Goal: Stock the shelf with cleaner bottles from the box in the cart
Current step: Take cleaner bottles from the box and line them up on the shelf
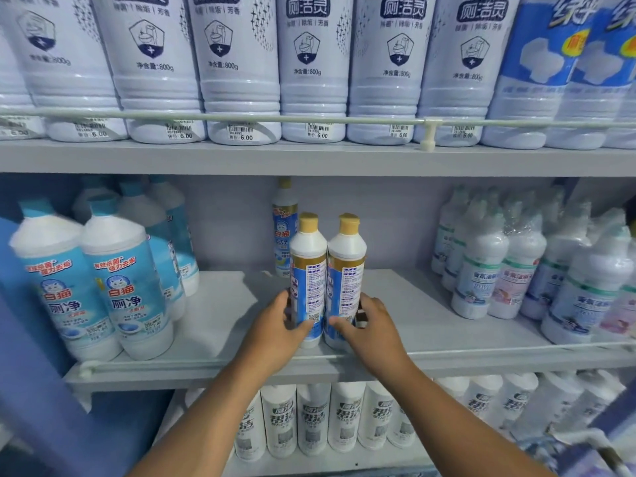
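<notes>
On middle shelf (220, 325), near front rail, left hand (275, 330) and right hand (373, 325) each holding one yellow-capped bottle (308, 270), probably standing already; best slid straight back, kept upright.

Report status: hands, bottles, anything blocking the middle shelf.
Left hand grips left yellow-capped bottle; right hand grips right yellow-capped bottle. Both upright at middle shelf front edge. One matching bottle behind; space around them open.
</notes>
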`<state>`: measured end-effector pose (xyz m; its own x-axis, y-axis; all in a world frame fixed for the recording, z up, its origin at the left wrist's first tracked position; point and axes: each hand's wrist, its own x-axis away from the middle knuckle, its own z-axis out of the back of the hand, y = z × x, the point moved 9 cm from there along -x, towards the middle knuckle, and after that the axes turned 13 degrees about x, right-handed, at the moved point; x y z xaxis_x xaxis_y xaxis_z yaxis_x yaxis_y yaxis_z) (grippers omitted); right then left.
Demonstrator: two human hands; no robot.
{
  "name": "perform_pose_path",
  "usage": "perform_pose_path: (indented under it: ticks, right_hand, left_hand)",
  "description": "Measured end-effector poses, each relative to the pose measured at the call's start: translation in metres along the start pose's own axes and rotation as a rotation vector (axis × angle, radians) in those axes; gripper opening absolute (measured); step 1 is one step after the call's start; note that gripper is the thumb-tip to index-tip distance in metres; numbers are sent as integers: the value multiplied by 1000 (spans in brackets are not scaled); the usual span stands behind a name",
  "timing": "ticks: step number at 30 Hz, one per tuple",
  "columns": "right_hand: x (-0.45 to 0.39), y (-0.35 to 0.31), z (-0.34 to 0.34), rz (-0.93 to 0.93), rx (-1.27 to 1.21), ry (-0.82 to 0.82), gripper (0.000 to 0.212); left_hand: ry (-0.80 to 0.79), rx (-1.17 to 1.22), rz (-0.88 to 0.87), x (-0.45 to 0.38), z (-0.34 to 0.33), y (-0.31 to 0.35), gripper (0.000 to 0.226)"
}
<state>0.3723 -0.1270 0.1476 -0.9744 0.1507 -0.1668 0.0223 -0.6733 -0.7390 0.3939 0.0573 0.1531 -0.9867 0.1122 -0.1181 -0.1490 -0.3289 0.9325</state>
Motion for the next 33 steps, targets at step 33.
perform_pose_path:
  ticks: [33]
  right_hand:
    - [-150,44,-42,68,-163,79,35]
  left_hand:
    - [341,5,-94,-139,-23,-50,32]
